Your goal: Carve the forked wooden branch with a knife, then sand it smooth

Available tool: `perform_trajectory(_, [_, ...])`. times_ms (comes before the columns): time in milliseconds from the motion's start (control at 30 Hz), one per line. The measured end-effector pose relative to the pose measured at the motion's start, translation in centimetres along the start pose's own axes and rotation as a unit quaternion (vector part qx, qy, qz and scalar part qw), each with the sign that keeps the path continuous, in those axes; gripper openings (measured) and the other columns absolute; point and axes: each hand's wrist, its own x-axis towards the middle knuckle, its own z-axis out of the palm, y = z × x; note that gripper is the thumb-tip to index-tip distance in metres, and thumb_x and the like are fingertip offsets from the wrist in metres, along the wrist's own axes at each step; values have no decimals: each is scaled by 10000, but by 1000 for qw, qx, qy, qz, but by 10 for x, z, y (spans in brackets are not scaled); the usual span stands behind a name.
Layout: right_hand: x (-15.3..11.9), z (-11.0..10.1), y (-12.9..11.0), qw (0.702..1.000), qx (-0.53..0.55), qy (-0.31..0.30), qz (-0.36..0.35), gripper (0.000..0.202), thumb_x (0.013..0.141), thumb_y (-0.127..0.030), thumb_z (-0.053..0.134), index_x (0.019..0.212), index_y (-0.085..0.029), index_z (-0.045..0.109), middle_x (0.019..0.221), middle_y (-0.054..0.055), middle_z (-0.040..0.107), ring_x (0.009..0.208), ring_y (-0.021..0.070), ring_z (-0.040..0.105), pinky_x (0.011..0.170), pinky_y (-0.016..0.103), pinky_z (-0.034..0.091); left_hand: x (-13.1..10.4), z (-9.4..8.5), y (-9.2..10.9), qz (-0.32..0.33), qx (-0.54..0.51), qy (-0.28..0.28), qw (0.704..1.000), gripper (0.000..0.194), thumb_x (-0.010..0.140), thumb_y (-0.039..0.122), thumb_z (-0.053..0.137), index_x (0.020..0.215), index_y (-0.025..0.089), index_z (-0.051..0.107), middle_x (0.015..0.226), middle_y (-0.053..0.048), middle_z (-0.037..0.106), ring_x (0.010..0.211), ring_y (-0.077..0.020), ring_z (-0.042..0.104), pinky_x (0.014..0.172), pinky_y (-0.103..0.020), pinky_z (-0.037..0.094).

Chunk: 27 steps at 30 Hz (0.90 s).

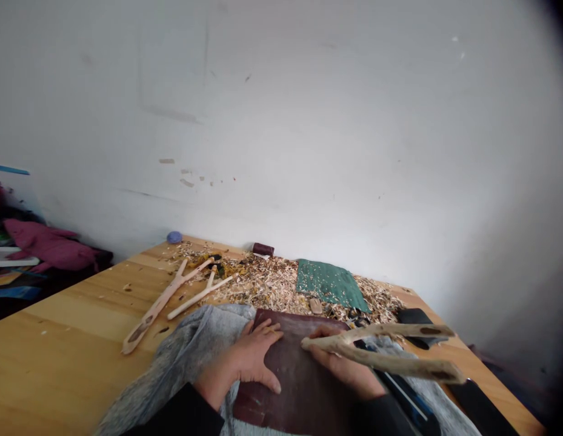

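Note:
My left hand (258, 352) lies flat with spread fingers on a dark maroon sheet (290, 363); whether the sheet is leather or sandpaper I cannot tell. A peeled forked stick (385, 345) is in my right hand (342, 368), which grips it near the stem end. The two prongs of its fork point right, over the sheet's right side. Beneath the sheet spreads a grey cloth (190, 351). Two more peeled forked sticks, a large one (158, 303) and a small one (194, 301), rest on the table to the left of my hands.
Wood shavings (267, 281) cover the back of the wooden table (72, 339), with a green sheet (331, 283) among them. A maroon roll (263, 249) and a blue-purple ball (174, 237) are near the wall. Dark flat objects (483, 406) lie at the right edge.

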Motion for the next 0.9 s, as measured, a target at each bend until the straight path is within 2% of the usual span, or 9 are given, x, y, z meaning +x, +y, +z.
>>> perform_trajectory(133, [-5, 19, -13, 997, 45, -61, -27, 227, 748, -407, 665, 839, -201, 695, 811, 27, 686, 738, 189, 608, 663, 301, 485, 0, 2, -1, -5, -4, 4, 1000, 1065, 545, 681, 770, 1457, 271, 402, 1559, -105, 323, 1458, -347, 180, 1167, -576, 60])
perform_trajectory(267, [-10, 16, -14, 980, 116, -162, 16, 175, 699, -298, 655, 825, -183, 694, 673, -11, 653, 595, 136, 548, 554, 239, 422, 1, 3, -2, -8, -5, 4, 1000, 1090, 524, 681, 784, 1454, 257, 407, 1567, -110, 302, 1457, -358, 178, 1164, -589, 56])
perform_trajectory(367, [-7, 2, -2, 988, 99, -109, 53, 95, 659, -241, 622, 715, -176, 663, 583, -30, 591, 548, 122, 497, 516, 228, 383, 1, 2, -2, -3, 0, 3, 1000, 1089, 532, 694, 772, 1452, 237, 411, 1568, -121, 297, 1457, -368, 171, 1161, -597, 57])
perform_trajectory(467, [-1, -5, 12, 999, 41, 12, 27, 121, 690, -292, 614, 643, -181, 610, 608, -8, 597, 604, 147, 523, 569, 256, 412, 1, -1, 1, 1, 2, 1, 1000, 1068, 543, 699, 766, 1450, 257, 413, 1568, -115, 303, 1457, -371, 166, 1160, -596, 53])
perform_trajectory(533, [2, -2, 17, 999, 24, 39, 19, 181, 743, -364, 614, 696, -188, 610, 649, -3, 613, 641, 163, 546, 609, 277, 435, 1, -2, 2, -3, 4, -1, 1000, 1055, 550, 690, 766, 1449, 265, 414, 1567, -113, 305, 1457, -368, 169, 1161, -596, 55])
perform_trajectory(667, [0, 17, 9, 999, 33, -23, -1, 286, 822, -475, 598, 872, -200, 658, 787, 16, 673, 741, 194, 604, 684, 309, 474, 2, -1, 2, -6, 7, -3, 1000, 1060, 550, 678, 770, 1452, 249, 413, 1567, -115, 303, 1457, -363, 174, 1160, -599, 70])
perform_trajectory(767, [-6, 23, -5, 993, 72, -87, -21, 269, 801, -433, 640, 924, -198, 679, 840, 32, 699, 770, 199, 622, 681, 297, 480, 2, 1, 0, -1, 4, 0, 1000, 1080, 535, 680, 778, 1454, 247, 412, 1569, -107, 302, 1454, -374, 177, 1161, -597, 65])
perform_trajectory(833, [-9, 18, -10, 986, 92, -136, -9, 235, 762, -372, 662, 911, -191, 683, 795, 20, 694, 705, 175, 606, 627, 269, 462, 2, 2, -1, 1, 1, 3, 1000, 1079, 534, 676, 781, 1456, 255, 408, 1569, -102, 301, 1453, -378, 176, 1160, -602, 60])
perform_trajectory(900, [-10, 9, -11, 982, 95, -157, 40, 175, 717, -302, 644, 840, -183, 679, 663, -12, 648, 586, 140, 550, 539, 240, 414, 1, 2, 0, -1, -2, 6, 1000, 1069, 544, 668, 780, 1457, 258, 404, 1567, -104, 307, 1453, -380, 173, 1155, -614, 62])
